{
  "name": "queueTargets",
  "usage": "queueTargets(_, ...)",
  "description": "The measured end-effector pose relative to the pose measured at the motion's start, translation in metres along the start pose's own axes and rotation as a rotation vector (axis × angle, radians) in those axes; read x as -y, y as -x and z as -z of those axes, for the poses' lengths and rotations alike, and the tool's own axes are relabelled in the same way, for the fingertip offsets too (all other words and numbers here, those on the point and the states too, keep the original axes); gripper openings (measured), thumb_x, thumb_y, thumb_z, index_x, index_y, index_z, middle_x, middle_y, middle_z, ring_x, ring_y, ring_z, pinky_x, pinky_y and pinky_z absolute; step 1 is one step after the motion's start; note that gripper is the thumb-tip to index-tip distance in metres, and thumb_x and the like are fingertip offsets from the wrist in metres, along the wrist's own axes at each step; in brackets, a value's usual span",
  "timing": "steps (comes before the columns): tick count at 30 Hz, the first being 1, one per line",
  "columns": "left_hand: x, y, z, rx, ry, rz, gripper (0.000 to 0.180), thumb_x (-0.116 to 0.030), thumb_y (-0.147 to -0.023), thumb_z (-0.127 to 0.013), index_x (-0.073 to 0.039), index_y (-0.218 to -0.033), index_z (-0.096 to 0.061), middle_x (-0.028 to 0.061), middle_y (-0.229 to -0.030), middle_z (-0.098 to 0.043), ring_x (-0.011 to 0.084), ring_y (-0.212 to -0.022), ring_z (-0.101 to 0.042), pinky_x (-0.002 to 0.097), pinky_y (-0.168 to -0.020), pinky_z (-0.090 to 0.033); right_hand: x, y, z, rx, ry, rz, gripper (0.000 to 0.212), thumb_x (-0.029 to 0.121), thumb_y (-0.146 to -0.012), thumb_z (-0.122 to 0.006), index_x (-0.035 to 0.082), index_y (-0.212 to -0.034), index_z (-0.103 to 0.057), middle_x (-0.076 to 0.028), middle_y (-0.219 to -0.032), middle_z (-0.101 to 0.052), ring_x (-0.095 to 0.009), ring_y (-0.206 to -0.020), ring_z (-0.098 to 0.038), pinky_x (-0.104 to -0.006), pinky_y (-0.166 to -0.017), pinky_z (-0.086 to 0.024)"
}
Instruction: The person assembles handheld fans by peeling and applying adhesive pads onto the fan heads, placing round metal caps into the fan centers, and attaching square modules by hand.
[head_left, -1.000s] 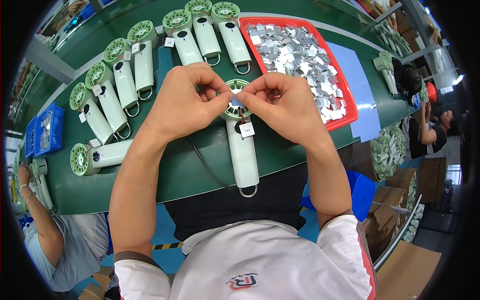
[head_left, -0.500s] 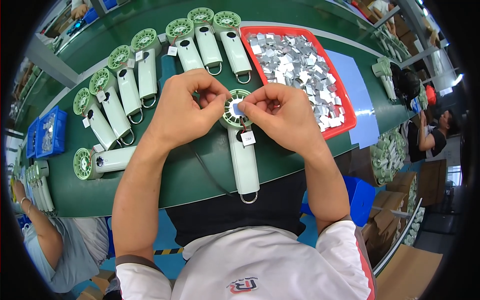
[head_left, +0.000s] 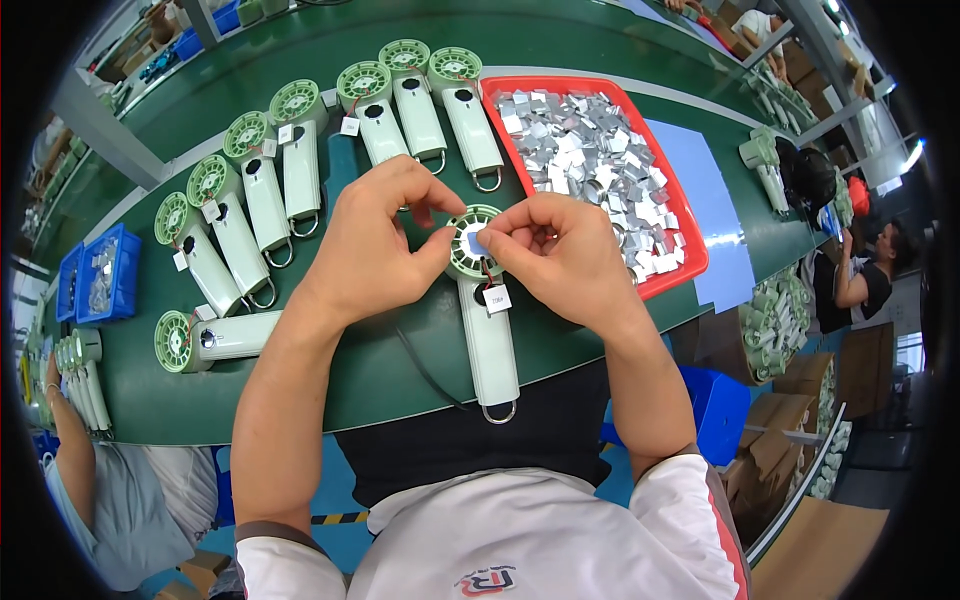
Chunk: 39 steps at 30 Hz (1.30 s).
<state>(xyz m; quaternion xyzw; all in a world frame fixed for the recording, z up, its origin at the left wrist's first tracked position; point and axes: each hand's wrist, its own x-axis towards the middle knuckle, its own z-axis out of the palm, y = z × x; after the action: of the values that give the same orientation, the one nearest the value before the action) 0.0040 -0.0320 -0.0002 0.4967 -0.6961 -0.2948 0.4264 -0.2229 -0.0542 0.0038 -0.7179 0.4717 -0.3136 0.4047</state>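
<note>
A handheld fan (head_left: 490, 345) with a pale handle and a metal loop lies before me, its loop toward me. Its round green head (head_left: 463, 262) has a white spoked middle. My right hand (head_left: 560, 250) pinches a small bluish square piece (head_left: 476, 241) over the centre of that head. At the head's left rim is my left hand (head_left: 385, 245), thumb and index finger apart with nothing seen between them; I cannot tell whether they touch the rim. From the fan's neck hangs a white tag-like connector (head_left: 497, 298) on red and dark wires.
A red tray (head_left: 697, 225) of small silver and white pieces stands right of the fans. Several similar fans (head_left: 300, 170) lie in a row at the back left. A blue bin (head_left: 122, 275) stands far left. Blue sheets (head_left: 690, 165) lie beyond the tray. Other people work nearby.
My left thumb and index finger have parted from a pinch. My right hand still pinches at the fan's centre. The whole view has shifted slightly.
</note>
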Motion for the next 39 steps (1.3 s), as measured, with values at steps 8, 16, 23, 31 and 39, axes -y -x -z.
queueTargets(8, -0.0011, 0.0014, -0.0025, 0.027, 0.041, -0.032, 0.03, -0.001, -0.079, -0.075, -0.003, -0.109, -0.078, 0.0066, -0.111, -0.077, 0.0163, -0.084, -0.07, 0.0285, -0.057, -0.049, 0.0035, 0.0022, -0.0005, -0.009, 0.002, 0.019, 0.013, 0.009, -0.095, -0.084, -0.003, -0.098, -0.079, 0.004, -0.072, -0.065, -0.002, -0.068, -0.056, -0.0219, -0.063, -0.048)
queueTargets(16, -0.003, 0.0007, -0.0013, 0.054, 0.043, 0.033, 0.029, -0.003, -0.08, -0.076, -0.001, -0.109, -0.078, 0.0091, -0.101, -0.077, 0.0155, -0.079, -0.069, 0.0287, -0.056, -0.048, 0.0015, 0.0019, -0.0006, -0.007, -0.011, 0.04, 0.013, 0.008, -0.095, -0.084, -0.004, -0.098, -0.079, 0.003, -0.075, -0.066, -0.002, -0.069, -0.056, -0.0218, -0.063, -0.048)
queueTargets(23, -0.0007, 0.0007, -0.0027, 0.061, 0.052, 0.02, 0.023, -0.003, -0.082, -0.076, -0.001, -0.105, -0.078, 0.0076, -0.101, -0.076, 0.0152, -0.079, -0.069, 0.0283, -0.056, -0.049, -0.0012, 0.0016, -0.0002, -0.004, -0.011, 0.047, 0.014, 0.009, -0.095, -0.085, -0.003, -0.099, -0.079, 0.002, -0.078, -0.069, -0.001, -0.071, -0.056, -0.0213, -0.063, -0.047)
queueTargets(31, 0.0014, 0.0006, -0.0034, 0.079, 0.055, 0.014, 0.009, -0.003, -0.085, -0.076, -0.003, -0.094, -0.076, 0.0064, -0.107, -0.077, 0.0147, -0.082, -0.071, 0.0275, -0.057, -0.049, -0.0006, 0.0028, 0.0007, 0.003, -0.007, 0.071, 0.015, 0.01, -0.096, -0.085, -0.003, -0.1, -0.079, 0.0, -0.083, -0.07, -0.002, -0.072, -0.058, -0.0219, -0.064, -0.049)
queueTargets(39, -0.0012, -0.0001, -0.0021, 0.085, 0.043, 0.029, 0.006, -0.005, -0.084, -0.078, -0.002, -0.089, -0.076, 0.0075, -0.109, -0.077, 0.0143, -0.081, -0.071, 0.0278, -0.058, -0.05, -0.0037, 0.0036, -0.0004, -0.018, 0.004, 0.117, 0.013, 0.008, -0.096, -0.084, -0.003, -0.1, -0.079, 0.0, -0.082, -0.069, -0.003, -0.073, -0.059, -0.0229, -0.066, -0.051)
